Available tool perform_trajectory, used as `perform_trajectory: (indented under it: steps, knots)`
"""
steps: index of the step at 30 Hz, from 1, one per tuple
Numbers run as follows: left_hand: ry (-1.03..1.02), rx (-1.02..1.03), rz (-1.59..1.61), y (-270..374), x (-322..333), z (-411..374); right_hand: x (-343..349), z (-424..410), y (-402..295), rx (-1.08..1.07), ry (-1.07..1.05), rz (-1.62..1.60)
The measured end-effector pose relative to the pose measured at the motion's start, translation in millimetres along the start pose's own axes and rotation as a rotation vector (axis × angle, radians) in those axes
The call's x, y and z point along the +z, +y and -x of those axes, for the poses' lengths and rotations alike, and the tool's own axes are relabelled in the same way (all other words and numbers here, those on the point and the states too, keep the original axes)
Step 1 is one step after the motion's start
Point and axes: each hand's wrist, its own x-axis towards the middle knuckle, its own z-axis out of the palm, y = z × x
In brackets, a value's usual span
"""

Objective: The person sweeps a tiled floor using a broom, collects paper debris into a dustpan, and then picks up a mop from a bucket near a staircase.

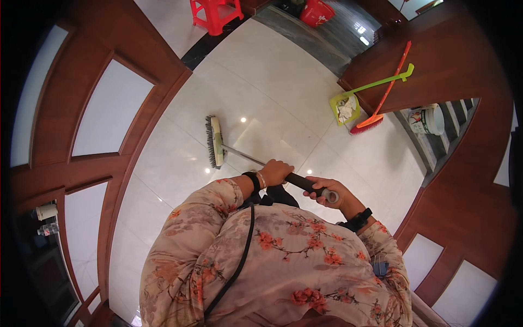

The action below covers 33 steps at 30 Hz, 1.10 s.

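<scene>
A long-handled floor scrub brush (217,142) with dark bristles and a pale head lies out to the left over glossy floor tiles (261,77). Its metal pole slants down to a dark foam grip (301,182) near my body. My left hand (276,171) is wrapped around the pole just ahead of that grip. Around the grip's end, by the grey cap, my right hand (330,191) closes with the thumb on top. Whether the bristles press on the tiles is hard to tell.
To the right, a green dustpan (345,108) holding crumpled paper and an orange broom (370,122) lean by a wood panel. A white bucket (427,119) stands on the stairs. Ahead are a red stool (216,15) and a red bucket (316,13). Wood-panelled walls (135,102) flank the floor.
</scene>
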Motion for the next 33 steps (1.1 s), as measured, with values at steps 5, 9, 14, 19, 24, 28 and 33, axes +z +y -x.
perform_trajectory:
  steps: [5,9,14,19,24,28,33]
  knots:
    - [0.079,0.05,0.008,25.9,9.5,-61.8,-26.0,34.6,-25.3,-0.065,0.079,0.036]
    - [-0.093,0.072,0.035,65.8,4.3,-130.5,-50.2,76.7,-42.5,-0.153,0.22,0.006]
    - [-0.062,0.212,0.04,105.1,10.6,-194.5,-70.6,134.3,-63.2,-0.255,0.315,0.145]
    - [-0.053,0.358,-0.027,128.4,-15.2,-220.2,-63.0,177.9,-69.2,-0.303,0.342,0.175]
    - [-0.099,0.334,-0.097,117.0,-63.5,-218.7,-52.9,179.6,-89.6,-0.316,0.143,0.095]
    - [-0.126,0.281,-0.196,67.7,-104.8,-216.2,-25.8,139.6,-120.7,-0.336,0.027,0.103]
    - [-0.145,0.179,-0.257,-46.5,-164.2,-200.0,18.7,33.3,-176.9,-0.333,-0.119,0.117]
